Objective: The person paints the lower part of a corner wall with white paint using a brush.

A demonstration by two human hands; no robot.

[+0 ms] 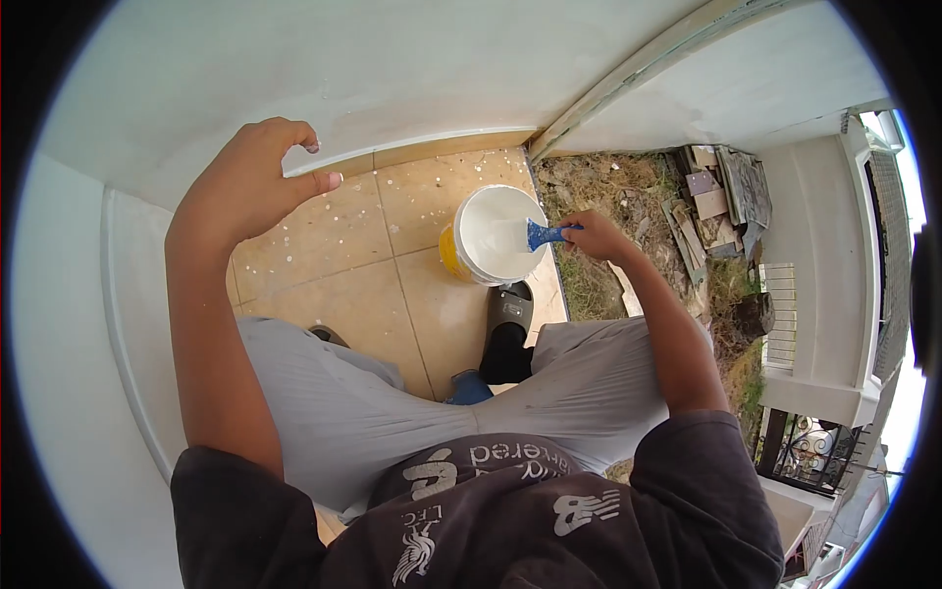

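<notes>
My right hand (595, 236) grips the blue handle of a paintbrush (543, 235). The brush points left over the mouth of a bucket (461, 257), and its pale bristles overlap the white paint (489, 234) inside. White on its rim and yellow on its side, the bucket stands on the tiled floor in front of my feet. Up at the left, my left hand (245, 179) is raised near the wall, holding nothing. Its fingers curve forward and the thumb stays apart from them, with white specks on the fingertips.
A pale painted wall (324, 69) rises ahead, with a tile skirting (442, 147) along its foot. White drips dot the beige floor tiles (324, 250). Right of the floor's edge lies rough ground (608, 182) with stacked boards (721, 191). My sandal (509, 309) is just behind the bucket.
</notes>
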